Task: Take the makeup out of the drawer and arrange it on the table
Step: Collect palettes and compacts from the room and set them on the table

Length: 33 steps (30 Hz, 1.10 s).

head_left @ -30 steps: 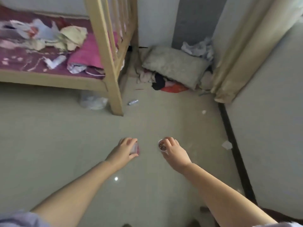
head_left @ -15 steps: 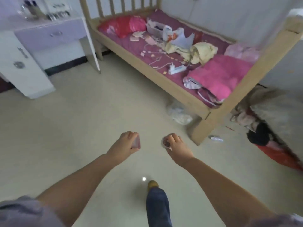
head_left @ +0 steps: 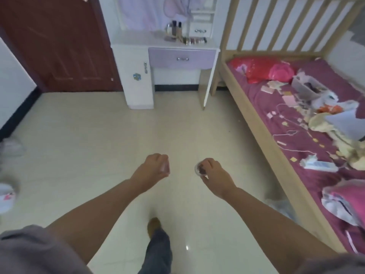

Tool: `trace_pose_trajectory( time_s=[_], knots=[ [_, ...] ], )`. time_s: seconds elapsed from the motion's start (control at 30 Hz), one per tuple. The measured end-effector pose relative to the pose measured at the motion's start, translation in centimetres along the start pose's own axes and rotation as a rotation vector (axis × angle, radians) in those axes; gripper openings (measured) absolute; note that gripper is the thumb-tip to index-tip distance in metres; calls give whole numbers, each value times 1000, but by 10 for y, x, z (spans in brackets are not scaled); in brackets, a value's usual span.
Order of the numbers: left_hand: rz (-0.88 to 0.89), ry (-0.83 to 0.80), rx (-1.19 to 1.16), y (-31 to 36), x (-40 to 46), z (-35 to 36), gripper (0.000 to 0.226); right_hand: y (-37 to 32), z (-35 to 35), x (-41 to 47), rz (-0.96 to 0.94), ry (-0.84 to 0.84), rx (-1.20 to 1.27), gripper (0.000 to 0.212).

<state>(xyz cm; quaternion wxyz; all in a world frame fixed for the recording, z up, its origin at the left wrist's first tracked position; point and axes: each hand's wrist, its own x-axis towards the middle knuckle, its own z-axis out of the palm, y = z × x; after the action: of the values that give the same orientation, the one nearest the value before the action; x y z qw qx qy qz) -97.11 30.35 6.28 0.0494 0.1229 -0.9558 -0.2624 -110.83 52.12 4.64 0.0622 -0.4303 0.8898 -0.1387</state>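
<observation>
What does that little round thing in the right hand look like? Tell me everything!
The small round container looks like clear plastic with something dark reddish-brown inside. It is tipped so its round face points toward the camera. The right hand pinches it at the rim with its fingertips, up in the air above the pale tiled floor. Nothing else touches it.

view swung left: dressing table (head_left: pixel 130 39) now ahead, centred | brown door (head_left: pixel 55 42) newly in frame | bed (head_left: pixel 296 107) shifted to right edge | floor pillow, curtain gone | foot (head_left: pixel 154 224) further forward
</observation>
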Motion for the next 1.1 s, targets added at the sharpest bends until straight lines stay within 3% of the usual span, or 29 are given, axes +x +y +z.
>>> trace_pose_trajectory(
  time_s=[0.37, 0.67, 1.1],
  knots=[
    [-26, 124, 66, -149, 201, -117, 50, -30, -16, 289, -79, 81, 16, 34],
    [-73, 162, 81, -253, 332, -173, 49, -41, 4, 488, -163, 28, 11, 32],
    [-88, 173, 71, -380, 630, -236, 47, 23, -17, 818, -158, 4, 31, 31]
  ],
)
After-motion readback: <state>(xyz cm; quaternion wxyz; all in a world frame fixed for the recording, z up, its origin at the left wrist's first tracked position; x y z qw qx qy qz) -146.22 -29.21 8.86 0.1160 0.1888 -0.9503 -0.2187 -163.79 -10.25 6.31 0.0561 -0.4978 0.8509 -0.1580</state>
